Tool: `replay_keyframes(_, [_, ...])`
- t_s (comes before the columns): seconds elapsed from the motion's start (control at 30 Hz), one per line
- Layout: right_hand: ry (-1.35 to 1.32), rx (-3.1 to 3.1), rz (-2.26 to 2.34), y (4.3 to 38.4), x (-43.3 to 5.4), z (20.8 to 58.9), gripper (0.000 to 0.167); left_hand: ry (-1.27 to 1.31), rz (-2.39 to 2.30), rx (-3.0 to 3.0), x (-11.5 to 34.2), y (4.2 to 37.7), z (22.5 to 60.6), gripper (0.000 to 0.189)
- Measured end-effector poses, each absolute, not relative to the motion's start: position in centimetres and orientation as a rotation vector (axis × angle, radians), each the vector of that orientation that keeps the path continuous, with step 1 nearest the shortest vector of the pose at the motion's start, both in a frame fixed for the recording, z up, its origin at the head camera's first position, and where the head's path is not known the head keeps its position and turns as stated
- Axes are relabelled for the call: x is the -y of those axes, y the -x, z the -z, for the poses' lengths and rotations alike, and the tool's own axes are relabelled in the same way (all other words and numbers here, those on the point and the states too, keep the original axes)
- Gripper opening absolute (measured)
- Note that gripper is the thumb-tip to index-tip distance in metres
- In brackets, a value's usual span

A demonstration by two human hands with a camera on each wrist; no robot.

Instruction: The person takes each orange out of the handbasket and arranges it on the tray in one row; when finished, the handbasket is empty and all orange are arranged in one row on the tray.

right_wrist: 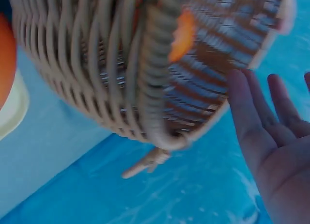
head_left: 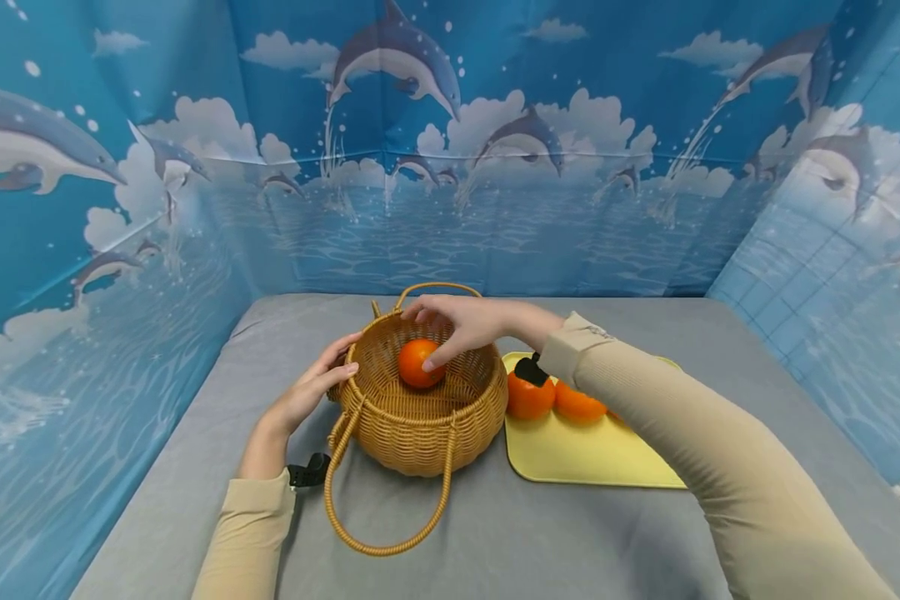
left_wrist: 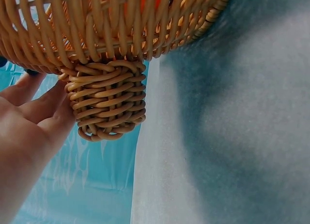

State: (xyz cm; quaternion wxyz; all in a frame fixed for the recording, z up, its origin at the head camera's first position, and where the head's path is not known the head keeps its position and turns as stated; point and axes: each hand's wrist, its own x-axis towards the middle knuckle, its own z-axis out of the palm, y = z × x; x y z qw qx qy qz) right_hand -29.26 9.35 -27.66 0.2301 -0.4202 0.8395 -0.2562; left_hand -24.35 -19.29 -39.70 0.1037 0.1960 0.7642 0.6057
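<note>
A round wicker basket [head_left: 420, 437] with two loop handles stands on the grey surface, and an orange [head_left: 412, 367] lies inside it. My left hand [head_left: 315, 387] holds the basket's left rim, thumb over the edge and fingers along the outside. In the left wrist view, its fingers touch the wicker beside a short woven stub [left_wrist: 109, 100]. Over the basket's opening is my right hand [head_left: 468, 323], thumb in front of the orange. The right wrist view shows the right hand [right_wrist: 276, 146] with extended fingers, apart from the orange [right_wrist: 184, 37].
Right of the basket lies a yellow tray [head_left: 585, 458] with several oranges [head_left: 531, 398], partly covered by my right sleeve. The front loop handle [head_left: 378, 550] hangs down toward me. A dolphin-print curtain [head_left: 495, 225] surrounds the grey surface [head_left: 540, 542].
</note>
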Motion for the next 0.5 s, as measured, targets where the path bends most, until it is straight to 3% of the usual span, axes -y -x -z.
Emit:
replay_keyframes(0.17, [1.093, -2.317, 0.459, 30.9, -7.7, 29.0, 0.069, -0.566, -1.782, -2.253, 19.2, 24.4, 39.8, 0.055])
replay_keyframes(0.5, [1.031, -2.277, 0.389, 32.6, -6.9, 29.5, 0.067, -0.594, -1.779, -2.256, 19.3, 24.6, 40.0, 0.056])
